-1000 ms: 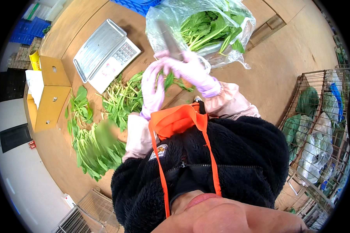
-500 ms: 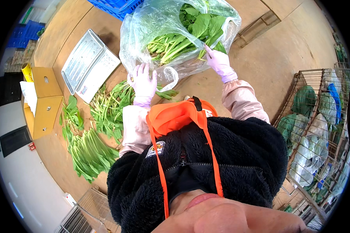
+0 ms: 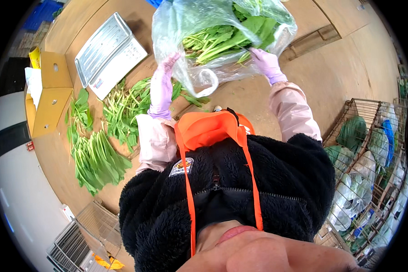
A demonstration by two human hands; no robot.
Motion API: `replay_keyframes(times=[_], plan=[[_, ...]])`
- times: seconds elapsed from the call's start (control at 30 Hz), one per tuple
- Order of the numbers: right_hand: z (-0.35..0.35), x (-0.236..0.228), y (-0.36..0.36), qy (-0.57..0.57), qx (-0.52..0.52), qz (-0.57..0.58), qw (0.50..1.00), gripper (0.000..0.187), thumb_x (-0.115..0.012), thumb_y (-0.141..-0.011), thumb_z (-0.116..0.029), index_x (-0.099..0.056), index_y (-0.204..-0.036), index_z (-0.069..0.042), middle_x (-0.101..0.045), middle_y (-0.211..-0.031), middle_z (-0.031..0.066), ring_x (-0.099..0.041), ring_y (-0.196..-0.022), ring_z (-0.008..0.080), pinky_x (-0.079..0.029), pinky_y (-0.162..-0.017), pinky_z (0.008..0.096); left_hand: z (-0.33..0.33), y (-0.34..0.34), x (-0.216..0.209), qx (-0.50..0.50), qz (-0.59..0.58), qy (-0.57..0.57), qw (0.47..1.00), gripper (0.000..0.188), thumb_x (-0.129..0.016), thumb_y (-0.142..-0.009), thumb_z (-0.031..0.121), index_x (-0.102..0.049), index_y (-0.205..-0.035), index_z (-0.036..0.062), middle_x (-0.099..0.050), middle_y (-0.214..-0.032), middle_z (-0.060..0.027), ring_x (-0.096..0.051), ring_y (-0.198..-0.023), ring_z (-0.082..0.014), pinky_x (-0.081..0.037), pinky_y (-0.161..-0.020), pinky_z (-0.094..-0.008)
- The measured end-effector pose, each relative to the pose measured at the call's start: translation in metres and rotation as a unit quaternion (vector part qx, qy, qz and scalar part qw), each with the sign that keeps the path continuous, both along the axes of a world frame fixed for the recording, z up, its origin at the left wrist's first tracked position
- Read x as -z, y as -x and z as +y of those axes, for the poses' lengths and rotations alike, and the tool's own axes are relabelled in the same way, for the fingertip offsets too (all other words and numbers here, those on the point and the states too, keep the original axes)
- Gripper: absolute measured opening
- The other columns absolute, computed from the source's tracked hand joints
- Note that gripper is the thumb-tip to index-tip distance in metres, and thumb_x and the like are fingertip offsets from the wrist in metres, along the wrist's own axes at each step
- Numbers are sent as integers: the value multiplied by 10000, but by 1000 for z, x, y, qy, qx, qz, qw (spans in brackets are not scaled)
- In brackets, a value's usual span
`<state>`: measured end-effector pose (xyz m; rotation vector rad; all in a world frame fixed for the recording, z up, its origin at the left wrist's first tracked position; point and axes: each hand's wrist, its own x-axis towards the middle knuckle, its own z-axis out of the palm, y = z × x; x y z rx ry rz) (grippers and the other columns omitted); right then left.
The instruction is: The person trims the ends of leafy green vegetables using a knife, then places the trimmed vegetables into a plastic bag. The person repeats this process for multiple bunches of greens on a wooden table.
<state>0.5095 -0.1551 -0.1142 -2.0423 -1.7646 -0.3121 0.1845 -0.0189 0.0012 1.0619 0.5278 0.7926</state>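
A large clear plastic bag (image 3: 167,27) lies on its side at the top of the view, its mouth toward me. Leafy greens with pale green stems (image 3: 213,43) fill it. My left hand (image 3: 162,84), in a lilac glove, is turned edge-on at the mouth's left side, fingers together on the plastic. At the right side of the mouth, my gloved right hand (image 3: 266,64) is closed on the bag's edge beside the leaves. A small dark bit shows at its fingertips, too small to name. One looped bag handle (image 3: 208,90) hangs between my hands.
Left of the bag is a silver weighing scale (image 3: 109,54). Loose greens (image 3: 127,109) and a neat row of greens (image 3: 97,161) lie nearer. A yellow cardboard box (image 3: 52,95) stands far left. Wire cages (image 3: 353,136) of bagged greens stand right; a gap (image 3: 313,43) opens in the tabletop.
My left hand has turned from spread fingers to edge-on with fingers together at the bag's rim. My right hand stays at the right edge. The whole view has shifted slightly.
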Motion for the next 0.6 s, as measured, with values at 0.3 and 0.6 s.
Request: replay_keyframes(times=[0.3, 0.6], plan=[[-41, -101, 75, -173, 80, 559, 807, 195, -627, -803, -96, -624, -978, -9, -635, -766, 44, -557, -593, 71, -421, -506, 199, -1, 43, -20, 12, -217, 200, 955, 506, -364, -916, 287, -307, -1297, -42, -361, -1323, -200, -294, -1268, -305, -189, -1076, -414], [52, -159, 273, 12, -73, 822, 565, 196, -622, -813, -164, -600, -930, -8, -600, -645, 38, -459, -425, 58, -349, -386, 191, -19, 76, -52, 35, 19, -98, 994, 316, -502, -876, 75, -486, -1178, -18, -542, -1131, -82, -489, -1028, -128, -362, -905, -254]])
